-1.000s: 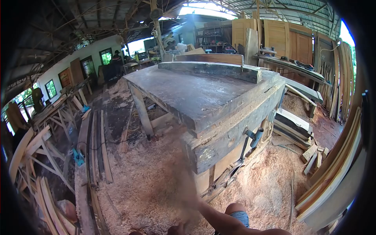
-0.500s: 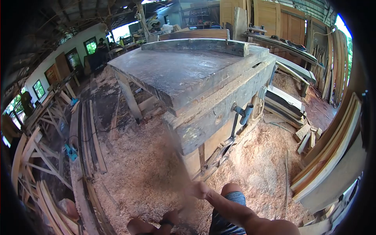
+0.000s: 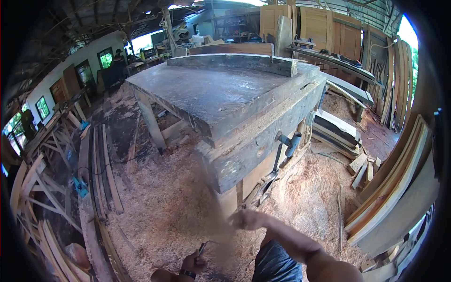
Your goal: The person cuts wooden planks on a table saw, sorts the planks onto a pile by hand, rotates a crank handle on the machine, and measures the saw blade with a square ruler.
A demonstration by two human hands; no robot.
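Dark slim tool [image 3: 202, 248] — grasped in left fingers [image 3: 197, 257]; right fingers [image 3: 237, 219] blurred — cannot tell.

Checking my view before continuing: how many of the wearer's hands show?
2: left hand, low in view, holding a thin tool; right hand, below the near corner of the workbench.

1. Table [image 3: 206, 89]: dark wood, top worn smooth with a semi-gloss sheen; front edge rough, scuffed.
2. Vise [image 3: 292, 144]: painted-looking metal, dull.
3. Shorts [image 3: 277, 264]: matt cloth.
4. Slim tool [image 3: 202, 249]: too small to tell its finish.
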